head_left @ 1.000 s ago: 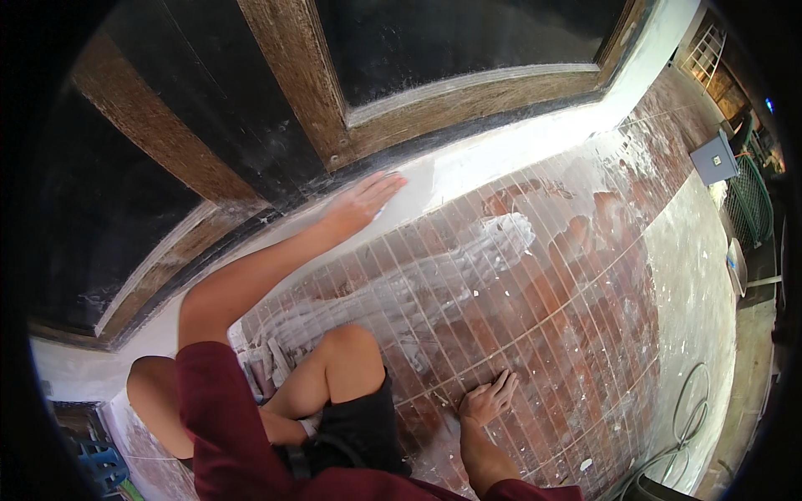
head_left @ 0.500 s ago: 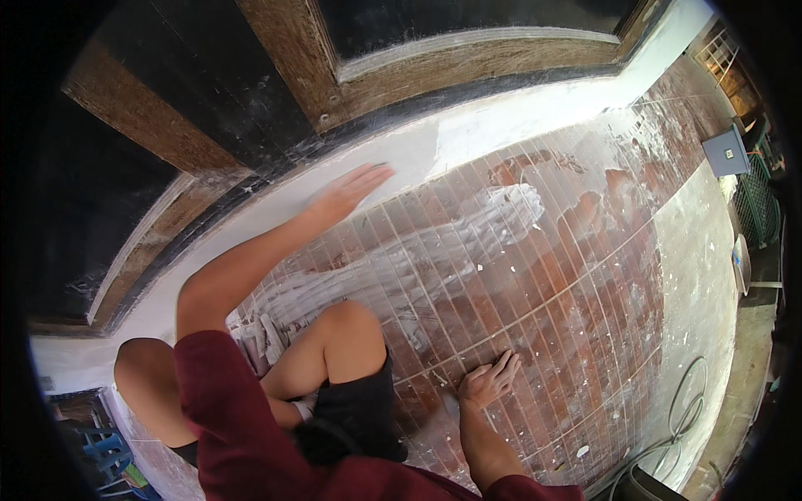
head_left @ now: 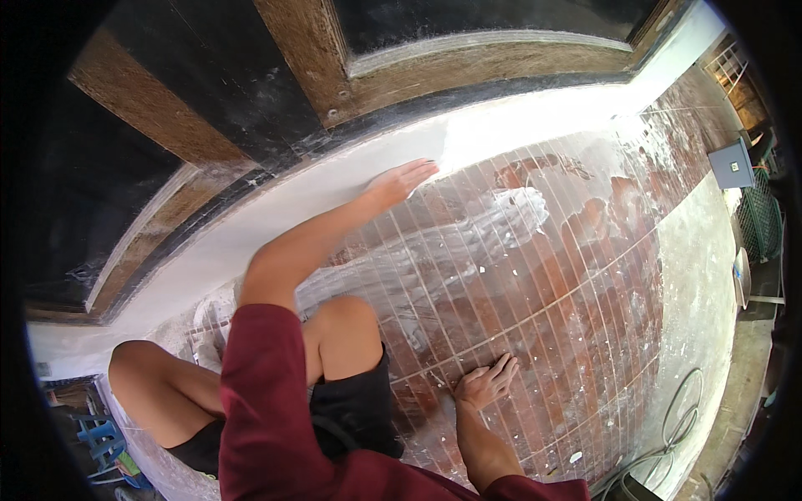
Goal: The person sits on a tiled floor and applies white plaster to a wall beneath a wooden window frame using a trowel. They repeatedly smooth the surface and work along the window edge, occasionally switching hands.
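My left hand (head_left: 403, 181) lies flat against the low white wall (head_left: 276, 204) beneath the dark panelled doors, its fingers stretched out and close together. A small pale edge shows under the fingers; I cannot tell whether it is a separate thing. Down on the red-brown tiled floor (head_left: 576, 305), my right hand (head_left: 487, 382) rests palm down with its fingers a little apart, holding nothing I can see. White smears and a long whitish streak (head_left: 443, 250) cover the tiles between both hands. At the wall, a greyish patch meets a brighter white stretch just past my left fingertips.
Brown wooden frames (head_left: 493, 60) hold black panels above the wall. Right of the tiles runs a pale concrete strip (head_left: 689, 267) with a coiled grey hose (head_left: 685, 417). A grey box (head_left: 732, 164) and green netting (head_left: 758, 221) stand far right; blue plastic items (head_left: 102, 438) sit lower left.
My left hand has slid rightward along the low wall, its forearm and sleeve following. My right hand stays in the same place on the tiles.
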